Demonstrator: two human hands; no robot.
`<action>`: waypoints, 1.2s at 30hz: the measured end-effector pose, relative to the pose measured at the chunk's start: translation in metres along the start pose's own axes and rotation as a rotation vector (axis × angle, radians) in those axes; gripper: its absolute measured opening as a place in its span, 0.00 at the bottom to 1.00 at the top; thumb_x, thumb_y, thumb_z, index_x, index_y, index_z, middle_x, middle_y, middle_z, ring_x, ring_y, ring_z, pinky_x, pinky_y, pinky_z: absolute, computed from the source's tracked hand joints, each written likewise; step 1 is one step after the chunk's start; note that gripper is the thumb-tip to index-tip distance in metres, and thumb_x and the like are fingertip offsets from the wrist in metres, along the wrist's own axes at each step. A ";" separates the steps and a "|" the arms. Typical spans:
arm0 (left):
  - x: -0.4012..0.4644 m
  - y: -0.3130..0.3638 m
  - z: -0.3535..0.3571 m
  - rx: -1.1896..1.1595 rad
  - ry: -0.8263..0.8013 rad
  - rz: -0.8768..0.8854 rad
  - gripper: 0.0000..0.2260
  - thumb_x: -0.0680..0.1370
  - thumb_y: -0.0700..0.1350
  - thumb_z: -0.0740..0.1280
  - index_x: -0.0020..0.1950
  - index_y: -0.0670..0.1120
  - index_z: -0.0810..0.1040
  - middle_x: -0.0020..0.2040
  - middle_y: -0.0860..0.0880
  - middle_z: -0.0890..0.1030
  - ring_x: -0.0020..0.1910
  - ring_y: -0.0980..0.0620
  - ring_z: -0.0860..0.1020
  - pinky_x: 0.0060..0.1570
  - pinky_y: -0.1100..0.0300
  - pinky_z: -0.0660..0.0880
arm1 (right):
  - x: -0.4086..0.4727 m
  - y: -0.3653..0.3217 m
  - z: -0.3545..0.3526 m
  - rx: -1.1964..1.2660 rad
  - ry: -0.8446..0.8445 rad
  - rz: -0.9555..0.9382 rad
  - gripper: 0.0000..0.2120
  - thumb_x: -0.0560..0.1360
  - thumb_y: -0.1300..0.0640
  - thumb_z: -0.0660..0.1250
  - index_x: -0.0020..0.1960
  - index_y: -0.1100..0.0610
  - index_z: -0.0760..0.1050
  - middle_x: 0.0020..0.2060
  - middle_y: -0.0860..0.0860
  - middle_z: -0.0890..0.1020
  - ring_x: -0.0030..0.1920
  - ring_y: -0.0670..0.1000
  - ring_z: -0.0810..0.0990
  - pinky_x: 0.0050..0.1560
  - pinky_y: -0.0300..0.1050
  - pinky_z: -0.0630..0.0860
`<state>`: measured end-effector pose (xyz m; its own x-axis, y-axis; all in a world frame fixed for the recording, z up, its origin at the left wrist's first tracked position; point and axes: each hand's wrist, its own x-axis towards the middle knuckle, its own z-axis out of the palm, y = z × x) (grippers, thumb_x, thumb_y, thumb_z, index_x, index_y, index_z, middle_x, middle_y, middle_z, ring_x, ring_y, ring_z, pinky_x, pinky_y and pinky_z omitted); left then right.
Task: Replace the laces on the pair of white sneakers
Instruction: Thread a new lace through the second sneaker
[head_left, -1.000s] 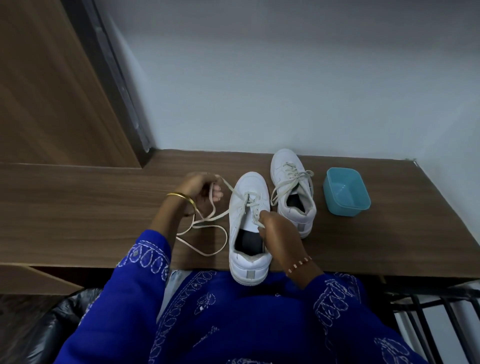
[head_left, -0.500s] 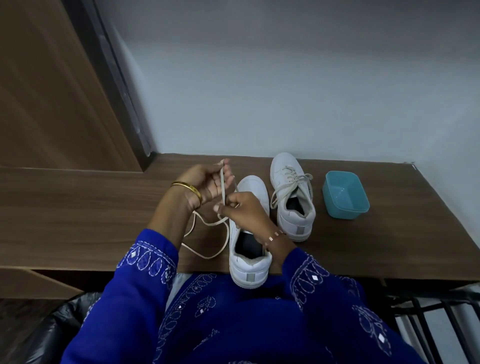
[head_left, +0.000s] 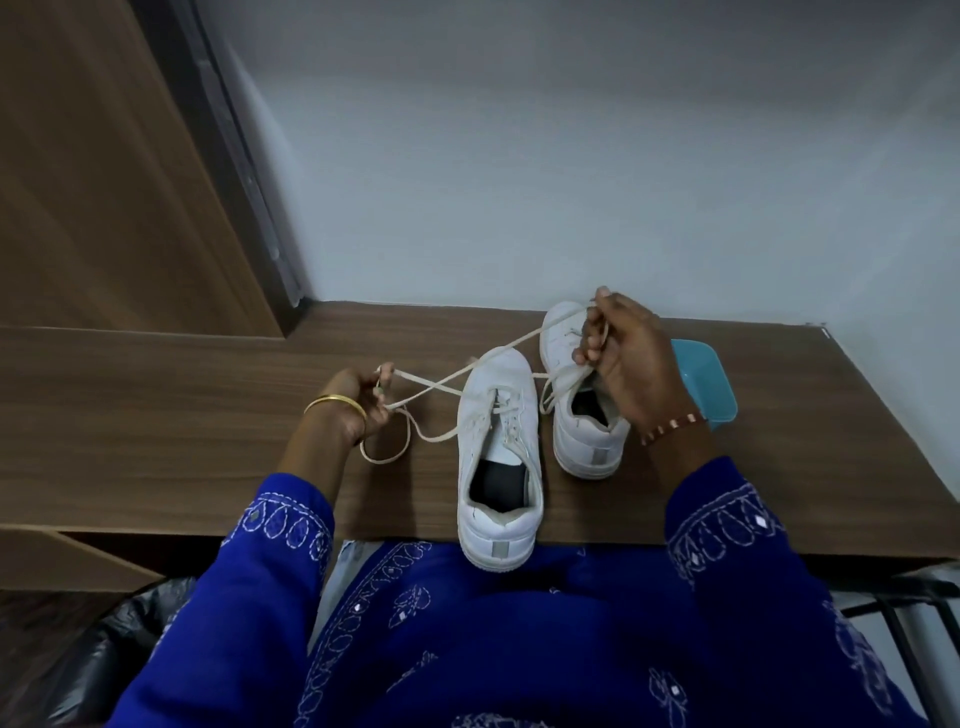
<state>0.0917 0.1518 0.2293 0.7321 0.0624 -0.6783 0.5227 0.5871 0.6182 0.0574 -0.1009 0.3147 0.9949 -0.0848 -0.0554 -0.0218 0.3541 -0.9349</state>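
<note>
Two white sneakers stand on the wooden desk (head_left: 156, 415). The near sneaker (head_left: 498, 457) has its heel over the desk's front edge; a cream lace (head_left: 447, 387) runs out of its eyelets. My left hand (head_left: 358, 402) pinches one part of the lace to the left of the shoe, with a slack loop lying below it. My right hand (head_left: 623, 364) pinches the other end, raised above the far sneaker (head_left: 582, 415), so the lace stretches across between both hands. The far sneaker keeps its own lace, partly hidden by my right hand.
A teal plastic container (head_left: 711, 384) sits right of the far sneaker, half hidden behind my right wrist. A grey wall backs the desk, and a wooden panel (head_left: 104, 182) rises at the left. A black bag (head_left: 78, 675) lies below left, a metal rack (head_left: 909, 608) below right.
My right hand moved from beside my left hand up and to the right, pulling the lace out long across the near sneaker. My left hand lowered a little, still holding the lace.
</note>
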 end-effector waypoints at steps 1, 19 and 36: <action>0.002 -0.001 0.000 0.116 0.009 0.026 0.15 0.80 0.37 0.51 0.39 0.43 0.73 0.20 0.54 0.75 0.17 0.60 0.70 0.18 0.70 0.63 | -0.001 -0.003 0.001 -0.010 -0.017 -0.017 0.13 0.79 0.60 0.57 0.37 0.59 0.71 0.21 0.46 0.72 0.22 0.45 0.64 0.27 0.38 0.65; -0.034 -0.048 0.058 0.857 -0.413 0.733 0.10 0.78 0.41 0.63 0.59 0.47 0.74 0.44 0.50 0.76 0.43 0.56 0.74 0.50 0.59 0.72 | -0.001 0.028 0.023 -0.859 -0.039 -0.082 0.08 0.74 0.57 0.67 0.44 0.62 0.77 0.26 0.49 0.73 0.20 0.38 0.69 0.27 0.29 0.66; -0.028 -0.041 0.054 1.165 -0.046 1.131 0.08 0.77 0.40 0.65 0.43 0.37 0.81 0.43 0.44 0.65 0.41 0.52 0.65 0.39 0.63 0.59 | -0.013 0.023 0.021 -0.795 -0.088 0.018 0.08 0.75 0.57 0.67 0.43 0.62 0.79 0.21 0.44 0.72 0.17 0.39 0.67 0.22 0.29 0.62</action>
<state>0.0731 0.0820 0.2446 0.9521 -0.0213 0.3052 -0.2483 -0.6365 0.7302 0.0465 -0.0715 0.3010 0.9971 0.0003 -0.0755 -0.0685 -0.4180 -0.9058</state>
